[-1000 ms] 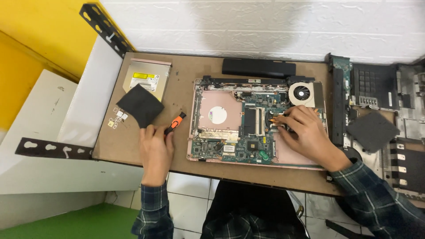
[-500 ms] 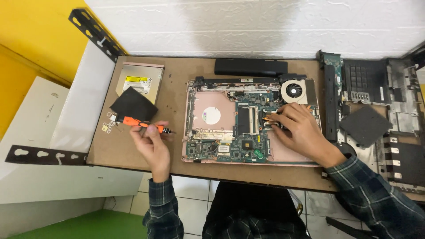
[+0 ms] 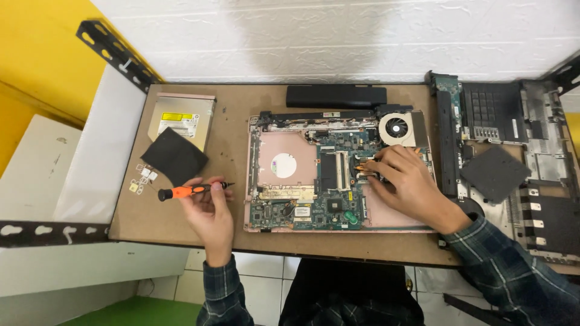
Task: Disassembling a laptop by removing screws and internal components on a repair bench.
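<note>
My left hand [image 3: 208,208] grips an orange screwdriver [image 3: 190,191]. My right hand [image 3: 405,181] rests curled on the laptop board [image 3: 314,175]; I can't tell if it's pinching anything.

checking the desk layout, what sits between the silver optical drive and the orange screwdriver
In the head view, a black square pad lies between the optical drive and the screwdriver held in the left hand.

small electronics repair workshop: brown board desk [image 3: 181,223] on slotted metal racking, opened laptop chassis [image 3: 338,175] with bare motherboard, removed optical drive [image 3: 181,118], battery [image 3: 335,95], stripped laptop shell [image 3: 513,127], white painted brick wall [image 3: 338,36].
</note>
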